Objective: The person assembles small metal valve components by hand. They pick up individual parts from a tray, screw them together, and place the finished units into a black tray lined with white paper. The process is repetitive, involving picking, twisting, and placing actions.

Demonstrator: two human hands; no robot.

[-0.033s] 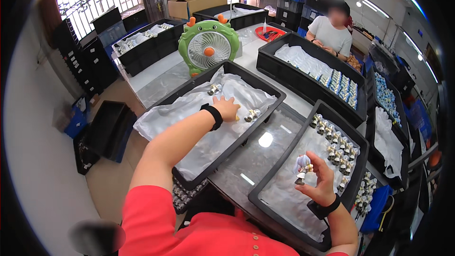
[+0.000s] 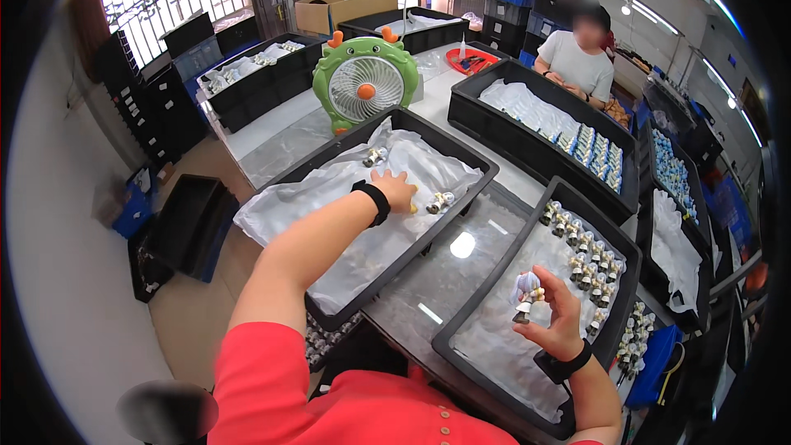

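My right hand (image 2: 560,321) is closed on a small figurine (image 2: 526,297) with pale lilac hair and white-and-gold clothing. It holds the figurine upright between thumb and fingers, above the black tray (image 2: 461,338) on the right. My left hand (image 2: 394,191) reaches into the left black tray (image 2: 334,319), its fingers bent down over the white liner. A bit of yellow shows beside its fingertips; the rest of what it grips is hidden. One figurine (image 2: 439,202) lies just right of that hand, and another figurine (image 2: 375,156) lies beyond it.
Rows of figurines (image 2: 589,259) line the right tray's far side. A green animal-shaped fan (image 2: 367,86) stands behind the left tray. Beyond are a tray of blue-and-white pieces (image 2: 461,103), a red dish (image 2: 455,66) of tools and a seated person (image 2: 577,62).
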